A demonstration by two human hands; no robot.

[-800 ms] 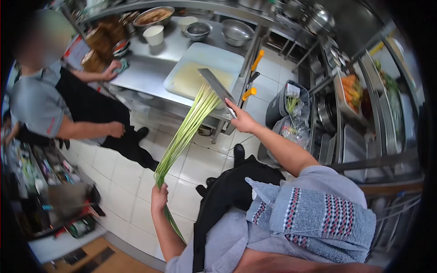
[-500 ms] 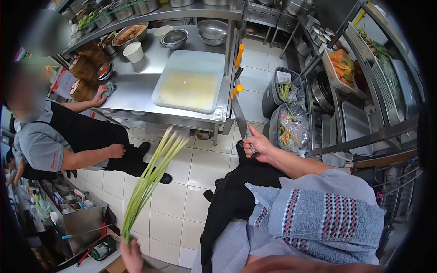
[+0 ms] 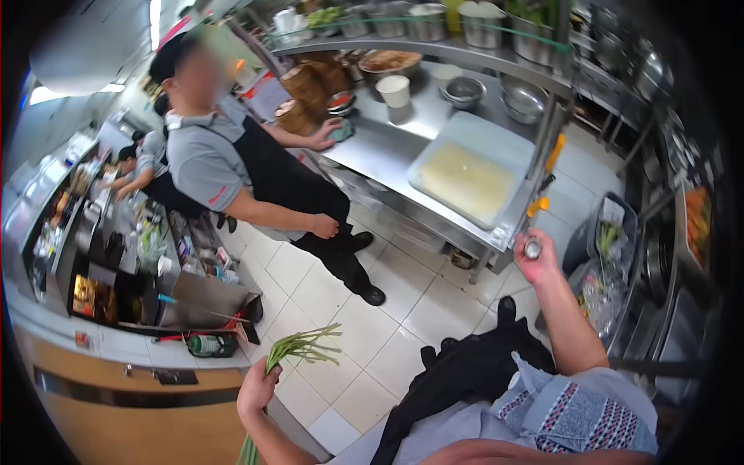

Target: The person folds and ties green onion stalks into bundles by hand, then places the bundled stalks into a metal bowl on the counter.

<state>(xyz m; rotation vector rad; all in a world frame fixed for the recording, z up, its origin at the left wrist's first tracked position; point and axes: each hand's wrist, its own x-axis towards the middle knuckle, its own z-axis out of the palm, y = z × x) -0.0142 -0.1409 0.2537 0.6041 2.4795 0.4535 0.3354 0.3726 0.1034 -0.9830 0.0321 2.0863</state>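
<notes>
In my left hand (image 3: 260, 385), low and left of centre, is a bunch of long green stalks (image 3: 306, 345). Their thin ends fan out to the right above my fist, and more green hangs below my wrist. Closed around a knife handle (image 3: 532, 248), my right hand (image 3: 536, 260) is beside the near right corner of the steel counter (image 3: 380, 163). Only the handle's round metal end shows; the blade is hidden. On the counter near this hand lies a whitish cutting board (image 3: 473, 167) with a yellowish middle.
A co-worker (image 3: 256, 167) stands left of the counter, one hand on a green cloth (image 3: 341, 130). Orange-handled tools (image 3: 554, 153) hang at the counter's right side. A bin (image 3: 616, 229) and plastic-bagged scraps (image 3: 597, 298) stand right. A wooden cabinet (image 3: 116, 430) is at lower left.
The view has swung left, showing more of the kitchen there. The stalks have tilted and now point rightward. The knife has turned so that its handle end faces me and its blade is out of sight.
</notes>
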